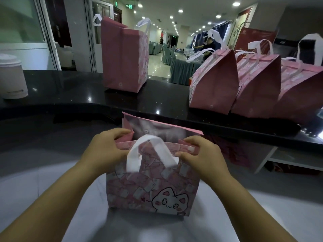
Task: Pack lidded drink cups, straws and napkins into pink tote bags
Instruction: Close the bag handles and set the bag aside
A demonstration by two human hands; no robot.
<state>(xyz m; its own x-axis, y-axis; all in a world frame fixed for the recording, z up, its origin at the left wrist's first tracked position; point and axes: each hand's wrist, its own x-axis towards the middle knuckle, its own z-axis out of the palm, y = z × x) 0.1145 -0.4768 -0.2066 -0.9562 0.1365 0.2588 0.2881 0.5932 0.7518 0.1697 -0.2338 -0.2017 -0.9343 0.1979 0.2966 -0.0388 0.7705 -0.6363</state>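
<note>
Pink cat-print tote bag point(150, 186) stands on the white surface point(52, 198) before you; your left hand point(106, 151) and right hand point(199, 152) pinch its rim corners, likely spreading the mouth for loading.

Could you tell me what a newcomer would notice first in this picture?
Front and centre is a pink tote bag with a cartoon cat, its top edge pinched by the left hand and right hand. Behind, on the black counter, a row of pink bags sits at the right, an upright bag stands mid-left, and a white lidded cup far left.
</note>
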